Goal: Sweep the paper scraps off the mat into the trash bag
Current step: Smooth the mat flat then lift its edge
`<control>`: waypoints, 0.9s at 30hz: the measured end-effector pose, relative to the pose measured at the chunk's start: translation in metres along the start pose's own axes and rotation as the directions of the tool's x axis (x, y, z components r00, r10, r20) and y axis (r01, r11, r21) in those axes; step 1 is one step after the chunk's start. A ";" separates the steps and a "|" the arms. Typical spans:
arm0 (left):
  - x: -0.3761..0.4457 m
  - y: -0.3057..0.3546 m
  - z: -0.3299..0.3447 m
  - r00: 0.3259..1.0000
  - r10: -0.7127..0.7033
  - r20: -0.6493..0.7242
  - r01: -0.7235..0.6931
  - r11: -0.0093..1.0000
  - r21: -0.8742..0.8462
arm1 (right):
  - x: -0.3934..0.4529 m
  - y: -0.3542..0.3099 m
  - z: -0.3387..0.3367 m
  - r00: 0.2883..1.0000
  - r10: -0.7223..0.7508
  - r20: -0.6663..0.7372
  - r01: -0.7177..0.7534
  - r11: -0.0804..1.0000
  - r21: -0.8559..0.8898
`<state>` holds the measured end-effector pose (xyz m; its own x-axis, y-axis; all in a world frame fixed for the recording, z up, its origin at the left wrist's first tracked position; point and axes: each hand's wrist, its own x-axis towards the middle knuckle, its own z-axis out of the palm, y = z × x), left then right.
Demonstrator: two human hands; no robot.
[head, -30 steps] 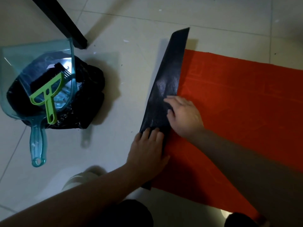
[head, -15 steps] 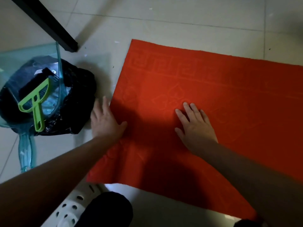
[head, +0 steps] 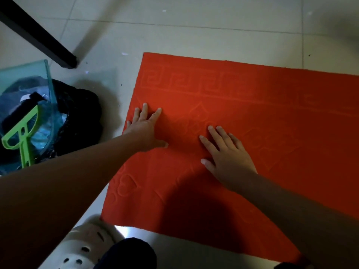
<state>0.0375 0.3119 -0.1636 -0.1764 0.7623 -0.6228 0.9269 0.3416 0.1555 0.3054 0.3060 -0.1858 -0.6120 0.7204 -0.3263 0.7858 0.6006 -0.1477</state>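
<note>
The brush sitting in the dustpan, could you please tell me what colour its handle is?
Bright green; the brush handle shows clearly in the head view.

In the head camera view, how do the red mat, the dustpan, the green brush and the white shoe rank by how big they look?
1. Red mat, by far.
2. Dustpan, partly cut off by the picture's edge.
3. White shoe and green brush: unsure, since the shoe is nearer the camera and partly hidden.

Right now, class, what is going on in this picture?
A person kneels on a tiled floor with both hands flat on a red mat: left hand near its left edge, right hand toward the middle. Beside the mat, a dustpan and green brush rest on a black trash bag. No paper scraps show on the mat.
</note>
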 end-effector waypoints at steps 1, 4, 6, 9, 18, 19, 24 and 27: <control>0.001 -0.001 0.001 1.000 0.001 -0.004 -0.001 1.000 -0.001 | -0.003 0.006 0.001 1.000 -0.024 0.002 0.024 1.000 -0.006; 0.001 -0.002 0.002 1.000 -0.003 -0.015 0.003 1.000 -0.007 | -0.021 0.030 0.007 1.000 -0.021 -0.004 0.021 1.000 -0.017; 0.001 -0.003 0.003 1.000 -0.006 -0.020 0.006 1.000 -0.006 | -0.040 0.050 0.012 0.998 0.068 -0.013 -0.068 0.998 0.004; -0.001 -0.003 0.005 0.999 -0.015 -0.035 0.015 1.000 0.000 | -0.076 0.085 0.017 0.971 0.237 -0.031 -0.236 0.971 0.036; -0.057 0.012 0.074 0.964 -0.031 -0.266 0.000 0.993 -0.115 | -0.119 0.102 0.020 0.910 0.414 -0.032 -0.409 0.907 0.099; -0.069 0.014 0.084 0.965 -0.014 -0.262 -0.011 0.996 -0.094 | -0.121 0.099 0.020 0.912 0.410 -0.027 -0.405 0.907 0.113; -0.115 0.019 0.116 0.991 -0.011 -0.137 0.019 0.998 0.061 | -0.152 0.103 0.020 0.884 0.459 0.085 -0.467 0.872 0.145; -0.124 0.024 0.120 0.992 -0.082 -0.098 0.089 0.993 0.075 | -0.172 0.108 0.020 0.821 0.553 0.142 -0.571 0.794 0.212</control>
<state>0.1216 0.1596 -0.1746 -0.2830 0.7819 -0.5555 0.9297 0.3661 0.0417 0.4973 0.2398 -0.1638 -0.0557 0.8742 -0.4824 0.9916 -0.0079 -0.1287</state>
